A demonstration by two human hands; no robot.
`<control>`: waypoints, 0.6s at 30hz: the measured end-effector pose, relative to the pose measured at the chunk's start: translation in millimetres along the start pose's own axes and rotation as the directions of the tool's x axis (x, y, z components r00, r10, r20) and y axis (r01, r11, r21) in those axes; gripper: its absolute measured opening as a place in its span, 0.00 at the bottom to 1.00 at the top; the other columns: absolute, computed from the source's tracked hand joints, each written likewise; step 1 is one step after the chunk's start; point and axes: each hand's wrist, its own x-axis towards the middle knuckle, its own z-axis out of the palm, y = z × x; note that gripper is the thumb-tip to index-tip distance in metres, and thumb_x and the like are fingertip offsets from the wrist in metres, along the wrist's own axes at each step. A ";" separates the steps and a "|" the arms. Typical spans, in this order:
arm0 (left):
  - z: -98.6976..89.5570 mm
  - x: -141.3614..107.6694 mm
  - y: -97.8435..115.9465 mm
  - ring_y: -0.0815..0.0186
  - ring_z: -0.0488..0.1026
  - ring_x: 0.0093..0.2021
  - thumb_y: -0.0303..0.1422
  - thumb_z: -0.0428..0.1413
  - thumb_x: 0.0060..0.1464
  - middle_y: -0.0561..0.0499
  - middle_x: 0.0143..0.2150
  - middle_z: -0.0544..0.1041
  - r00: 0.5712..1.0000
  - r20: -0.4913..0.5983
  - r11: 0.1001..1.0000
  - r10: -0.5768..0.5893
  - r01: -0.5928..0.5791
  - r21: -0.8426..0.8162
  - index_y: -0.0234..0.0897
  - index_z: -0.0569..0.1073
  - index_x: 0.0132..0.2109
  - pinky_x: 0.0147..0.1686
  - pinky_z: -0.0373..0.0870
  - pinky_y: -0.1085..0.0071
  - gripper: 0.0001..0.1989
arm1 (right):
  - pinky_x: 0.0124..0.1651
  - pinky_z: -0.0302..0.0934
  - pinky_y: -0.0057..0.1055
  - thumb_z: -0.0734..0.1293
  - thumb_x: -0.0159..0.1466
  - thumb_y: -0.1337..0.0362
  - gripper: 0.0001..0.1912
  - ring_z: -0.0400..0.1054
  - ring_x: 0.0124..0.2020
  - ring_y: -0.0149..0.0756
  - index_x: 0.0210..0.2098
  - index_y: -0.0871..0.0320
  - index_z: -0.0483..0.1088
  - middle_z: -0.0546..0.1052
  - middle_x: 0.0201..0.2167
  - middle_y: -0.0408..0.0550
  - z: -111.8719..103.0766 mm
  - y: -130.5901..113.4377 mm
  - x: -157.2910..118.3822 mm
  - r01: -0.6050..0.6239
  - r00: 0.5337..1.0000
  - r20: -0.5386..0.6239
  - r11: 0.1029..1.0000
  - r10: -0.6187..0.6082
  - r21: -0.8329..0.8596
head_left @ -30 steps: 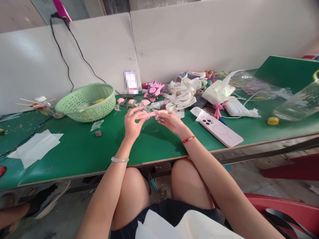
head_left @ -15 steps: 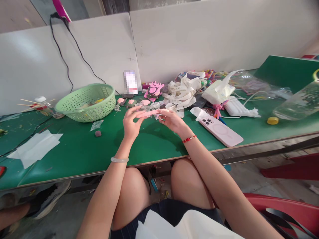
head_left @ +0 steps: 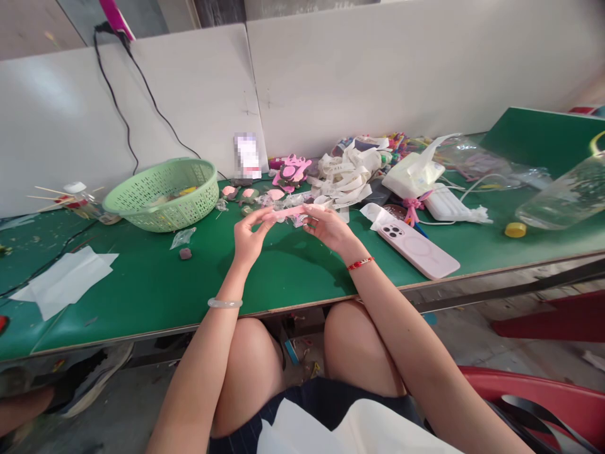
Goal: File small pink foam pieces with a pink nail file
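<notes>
A slim pink strip (head_left: 295, 212) sits just above the bench's front half, held level between the two hands. The left hand (head_left: 250, 232) has the strip's left end, its fingers (head_left: 255, 217) curled lightly over it, while the right hand (head_left: 328, 228) pinches the right end, its fingers (head_left: 314, 214) barely closed around it. Just behind the strip lie scraps of clear plastic (head_left: 297, 219) and small pink cut-outs (head_left: 255, 194). A pink foam shape (head_left: 293, 171) and a tangle of white strips (head_left: 343, 180) sit further back. To the left stands a pale green plastic basket (head_left: 161, 211), with a sheet of white paper (head_left: 63, 282) nearer the bench's left edge. To the right, a phone in a pink case (head_left: 418, 250) lies on the green bench (head_left: 293, 277).
</notes>
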 end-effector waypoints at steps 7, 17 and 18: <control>1.3 1.7 -4.9 0.60 0.80 0.40 0.43 0.68 0.45 0.47 0.37 0.83 0.976 -0.071 0.950 -0.208 0.184 -0.253 0.38 0.82 0.36 0.46 0.76 0.64 0.14 | 0.33 0.63 0.26 0.80 0.45 0.57 0.16 0.66 0.27 0.27 0.31 0.55 0.77 0.76 0.28 0.41 -1.6 1.2 -0.6 0.016 1.000 -0.006 1.000 -0.016 -0.013; -1.2 4.5 -10.6 0.60 0.81 0.45 0.46 0.68 0.44 0.47 0.39 0.83 0.923 -0.016 0.827 -0.384 0.336 -0.451 0.39 0.78 0.43 0.52 0.75 0.61 0.22 | 0.38 0.70 0.27 0.77 0.55 0.57 0.11 0.75 0.30 0.30 0.33 0.56 0.77 0.81 0.34 0.46 -1.2 5.0 0.7 0.008 1.000 0.019 0.997 -0.007 -0.072; 0.0 4.0 -10.7 0.59 0.80 0.47 0.46 0.68 0.45 0.46 0.41 0.83 0.920 0.034 0.804 -0.390 0.358 -0.475 0.39 0.78 0.44 0.54 0.74 0.60 0.22 | 0.38 0.70 0.27 0.76 0.56 0.57 0.10 0.75 0.32 0.30 0.33 0.56 0.77 0.82 0.35 0.46 0.0 6.0 0.5 0.010 1.000 0.011 0.998 -0.009 -0.061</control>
